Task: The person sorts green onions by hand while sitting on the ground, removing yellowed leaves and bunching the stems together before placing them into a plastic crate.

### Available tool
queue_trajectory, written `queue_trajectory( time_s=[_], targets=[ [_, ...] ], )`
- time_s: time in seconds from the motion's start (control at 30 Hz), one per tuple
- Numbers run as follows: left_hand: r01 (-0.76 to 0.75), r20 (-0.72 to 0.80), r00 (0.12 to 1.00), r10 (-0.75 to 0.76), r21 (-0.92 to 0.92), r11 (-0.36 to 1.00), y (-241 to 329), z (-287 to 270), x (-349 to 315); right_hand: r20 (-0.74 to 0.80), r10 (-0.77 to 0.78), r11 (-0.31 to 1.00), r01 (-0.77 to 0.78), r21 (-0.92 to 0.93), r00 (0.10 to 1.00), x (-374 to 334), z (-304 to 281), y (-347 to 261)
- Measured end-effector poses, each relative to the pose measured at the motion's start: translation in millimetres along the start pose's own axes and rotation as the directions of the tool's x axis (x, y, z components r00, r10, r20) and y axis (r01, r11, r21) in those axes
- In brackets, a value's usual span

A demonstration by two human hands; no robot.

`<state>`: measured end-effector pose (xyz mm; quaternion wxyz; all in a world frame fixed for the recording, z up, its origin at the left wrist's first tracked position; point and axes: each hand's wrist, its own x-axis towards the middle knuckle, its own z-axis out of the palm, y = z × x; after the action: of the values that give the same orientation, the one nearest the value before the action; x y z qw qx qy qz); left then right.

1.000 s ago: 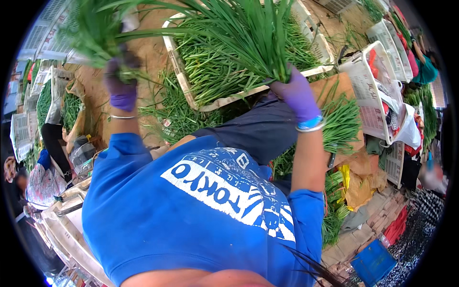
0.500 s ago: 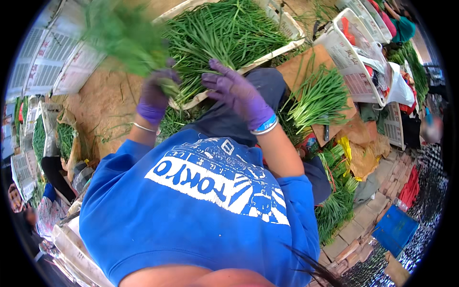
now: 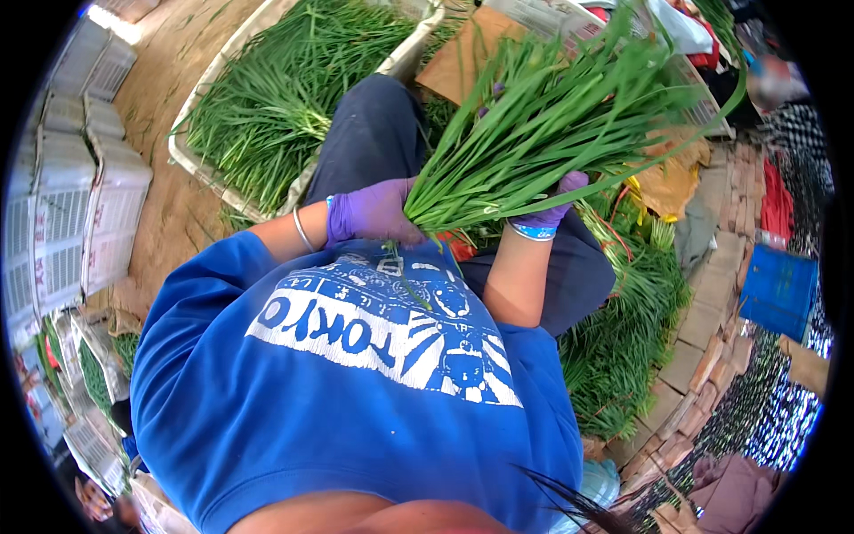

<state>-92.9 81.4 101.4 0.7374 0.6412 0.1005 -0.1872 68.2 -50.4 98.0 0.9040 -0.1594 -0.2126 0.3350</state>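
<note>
A bunch of garlic chives [image 3: 534,133], with long flat green leaves, lies slantwise across my lap, its pale stem ends toward the left. Around those stem ends my left hand [image 3: 374,212], in a purple glove, is closed. My right hand [image 3: 553,200], gloved alike, holds the leafy part from below and the right; leaves hide most of its fingers, and small purple patches show through farther up. Several loose strands dangle under the stems. To the left of my knee, a white crate [image 3: 182,147] is heaped with more garlic chives [image 3: 285,89].
Behind the bunch is a brown board [image 3: 467,53]. More chives [image 3: 614,356], some tied with red bands, lie right of my leg beside a brick edge [image 3: 685,365]. White crates [image 3: 62,205] stand at the left; a blue bin [image 3: 778,289] sits far right.
The bunch has swung from the upper left to the front of my body, leaves now pointing right. My right hand, empty before, has come under it. My view has turned toward the right.
</note>
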Motion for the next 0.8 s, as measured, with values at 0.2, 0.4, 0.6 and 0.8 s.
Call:
queue_trajectory(
  time_s=[0.2,0.4,0.6,0.8],
  targets=[
    [-0.030,0.296,0.953,-0.065,0.304,0.952,20.6,-0.1,60.0,-0.202,-0.051,0.872,-0.055,-0.486,0.978,8.3,9.9,-47.3],
    [-0.297,0.406,0.833,0.376,-0.246,0.923,47.3,-14.5,137.1,-0.249,-0.298,0.678,0.021,-0.735,0.922,2.2,-2.9,-46.4],
    [-0.394,0.334,0.865,0.375,-0.011,0.919,52.4,-4.0,130.3,0.293,-0.034,-0.303,0.270,-0.914,0.955,-16.8,-79.0,-36.1],
    [-0.486,0.290,0.864,0.411,0.272,0.831,-30.9,-10.1,153.3,0.012,0.239,-0.194,0.060,-0.979,0.971,-38.8,-123.6,-7.1]
  ],
)
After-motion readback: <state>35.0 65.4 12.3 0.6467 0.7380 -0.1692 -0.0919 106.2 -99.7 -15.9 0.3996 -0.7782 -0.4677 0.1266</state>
